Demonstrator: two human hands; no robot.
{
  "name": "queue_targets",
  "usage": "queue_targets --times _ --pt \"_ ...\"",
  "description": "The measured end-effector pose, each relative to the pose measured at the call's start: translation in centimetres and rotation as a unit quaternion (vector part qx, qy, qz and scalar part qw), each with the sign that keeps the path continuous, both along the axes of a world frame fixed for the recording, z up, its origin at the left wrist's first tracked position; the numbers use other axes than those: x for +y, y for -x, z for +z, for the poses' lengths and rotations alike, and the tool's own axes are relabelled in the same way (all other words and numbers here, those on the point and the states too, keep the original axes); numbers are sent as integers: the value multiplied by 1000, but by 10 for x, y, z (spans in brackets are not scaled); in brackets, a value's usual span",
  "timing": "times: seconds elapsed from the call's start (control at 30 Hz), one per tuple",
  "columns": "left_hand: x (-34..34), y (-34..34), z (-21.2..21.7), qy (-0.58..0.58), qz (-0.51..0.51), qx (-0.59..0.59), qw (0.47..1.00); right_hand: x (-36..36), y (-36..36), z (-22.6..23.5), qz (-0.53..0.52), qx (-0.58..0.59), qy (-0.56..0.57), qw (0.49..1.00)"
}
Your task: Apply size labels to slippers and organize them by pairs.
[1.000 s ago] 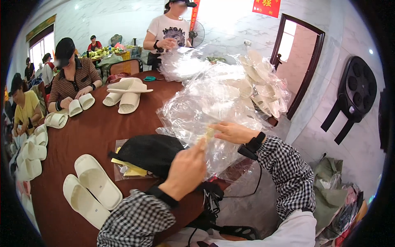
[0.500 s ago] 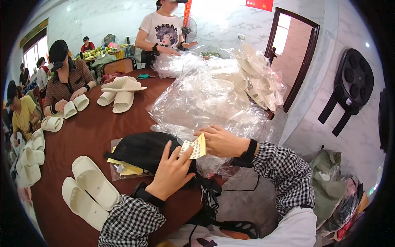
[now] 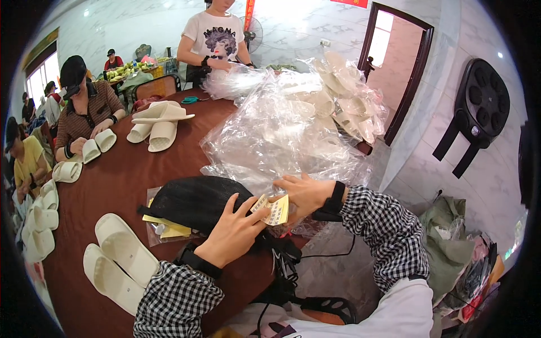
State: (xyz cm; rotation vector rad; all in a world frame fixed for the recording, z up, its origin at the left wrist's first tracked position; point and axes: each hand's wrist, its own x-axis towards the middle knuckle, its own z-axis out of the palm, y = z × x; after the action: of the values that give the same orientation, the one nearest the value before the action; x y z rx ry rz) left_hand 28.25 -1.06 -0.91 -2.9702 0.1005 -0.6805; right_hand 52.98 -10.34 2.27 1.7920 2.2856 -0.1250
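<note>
We've got the small yellow paper label (image 3: pixel 273 209) pinched between both hands (image 3: pixel 234 234) (image 3: pixel 307 194) at the table's (image 3: pixel 129 180) near edge, right hand nearer.

— What are the two hands doing?

— The left hand (image 3: pixel 234 231) and the right hand (image 3: pixel 304 194) both pinch a small yellow paper tag (image 3: pixel 275 209) with their fingers (image 3: pixel 248 204). It is near the right edge of the brown counter (image 3: pixel 121 180).

— What is under them?

— A black mesh bag (image 3: pixel 191 200). Behind it sits a big pile of clear plastic bags (image 3: pixel 282 135).

— Anything else?

— A pair of white slippers (image 3: pixel 115 259) lies by the near edge. More slippers (image 3: pixel 155 124) sit farther back, where other people work.
</note>
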Motion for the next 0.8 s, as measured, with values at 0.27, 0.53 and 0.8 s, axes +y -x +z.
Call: queue_targets --times 0.27,0.53,0.8 --pt "6 -11 -1 -33 -12 -40 999 -1 -9 -23 91 4 -120 989" --pt "6 -28 25 161 13 -245 956 -4 -13 -5 77 76 -28 994" --pt "-3 -58 -18 110 9 -168 980 14 -28 -40 64 193 -8 979"
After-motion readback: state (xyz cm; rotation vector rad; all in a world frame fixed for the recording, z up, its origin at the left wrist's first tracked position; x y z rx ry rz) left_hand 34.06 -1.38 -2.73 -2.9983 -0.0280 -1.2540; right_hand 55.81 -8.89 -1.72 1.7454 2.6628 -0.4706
